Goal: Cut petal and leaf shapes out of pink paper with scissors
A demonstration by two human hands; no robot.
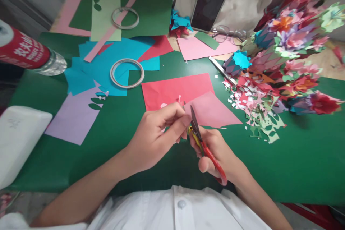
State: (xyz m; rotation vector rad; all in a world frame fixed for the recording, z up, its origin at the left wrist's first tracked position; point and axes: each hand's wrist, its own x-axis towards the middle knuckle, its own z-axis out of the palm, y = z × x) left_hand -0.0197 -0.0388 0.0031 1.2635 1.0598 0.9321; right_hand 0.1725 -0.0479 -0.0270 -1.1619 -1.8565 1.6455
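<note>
My left hand pinches the edge of a pink paper sheet, fingers closed on it, just above the green table cover. My right hand grips red-handled scissors, their dark blades pointing up against the pink sheet's left edge. Both hands meet near the middle of the view, close to my white shirt. A red paper sheet lies flat right behind them.
Two tape rings lie on blue and green sheets at the back left. A lilac sheet, a white box and a red-labelled bottle are on the left. Paper flowers, scraps, glasses and a cutter fill the right.
</note>
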